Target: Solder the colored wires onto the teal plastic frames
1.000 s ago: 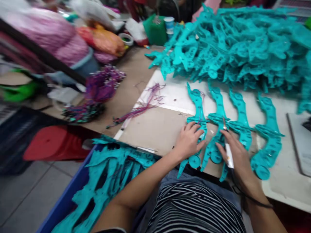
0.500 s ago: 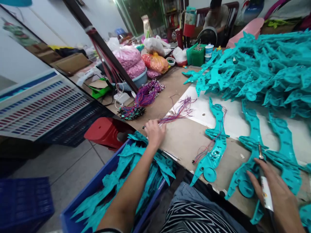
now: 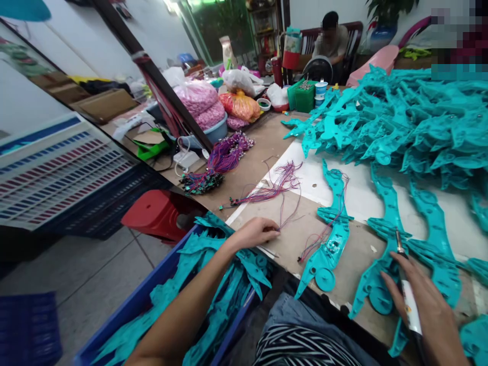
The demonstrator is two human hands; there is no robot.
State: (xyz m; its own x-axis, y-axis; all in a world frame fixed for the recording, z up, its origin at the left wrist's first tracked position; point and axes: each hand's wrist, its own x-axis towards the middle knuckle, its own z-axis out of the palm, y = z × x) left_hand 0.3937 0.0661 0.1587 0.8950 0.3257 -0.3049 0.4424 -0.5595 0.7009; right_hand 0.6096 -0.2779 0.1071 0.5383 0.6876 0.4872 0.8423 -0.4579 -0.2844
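Note:
My left hand [image 3: 256, 232] pinches the end of a thin purple wire [image 3: 286, 213] on the brown board, near a loose bunch of purple and red wires [image 3: 272, 189]. My right hand [image 3: 423, 310] is closed round a white soldering iron [image 3: 407, 290], its tip over a teal plastic part [image 3: 375, 284]. Another teal part [image 3: 331, 234] with wires attached lies between my hands.
A big heap of teal parts [image 3: 412, 122] fills the back right of the table. A blue crate [image 3: 145, 300] of teal parts stands at my left knee, beside a red stool [image 3: 156, 213]. Bundled wires [image 3: 221, 160], bags and tubs sit further back. A person sits far behind.
The view swung left and up. My left hand left the teal part, reached to the wire bunch, then drew back toward me with one wire. My right hand stayed put with the iron.

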